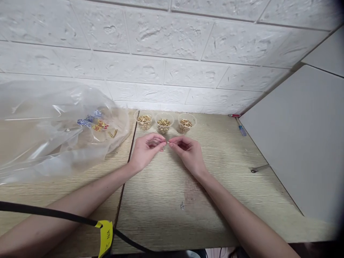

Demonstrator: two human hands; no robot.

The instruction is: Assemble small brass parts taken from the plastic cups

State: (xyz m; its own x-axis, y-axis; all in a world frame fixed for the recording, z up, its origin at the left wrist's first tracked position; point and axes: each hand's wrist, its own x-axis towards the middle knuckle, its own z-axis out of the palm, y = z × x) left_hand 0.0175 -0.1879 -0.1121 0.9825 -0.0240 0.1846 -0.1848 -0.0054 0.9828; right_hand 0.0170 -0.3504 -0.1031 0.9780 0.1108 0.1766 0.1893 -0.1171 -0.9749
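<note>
My left hand (147,150) and my right hand (188,152) meet nearly fingertip to fingertip above the table, just in front of the plastic cups. Each one pinches with thumb and forefinger. A tiny light-coloured piece shows at the tips of my right fingers; its kind is too small to make out. Whatever my left fingers pinch is hidden by them. Behind the hands stand three clear plastic cups holding small gold-coloured metal parts: the left cup (145,128), the middle cup (163,130) and the right cup (185,131).
On the left lies a large clear plastic bag (67,157) with a few gold pins (113,134) inside. A small metal screw (182,205) lies near the front. A screwdriver (242,129) and a metal tool (259,168) lie beside the white panel (298,136). A black cable (53,212) crosses the lower left.
</note>
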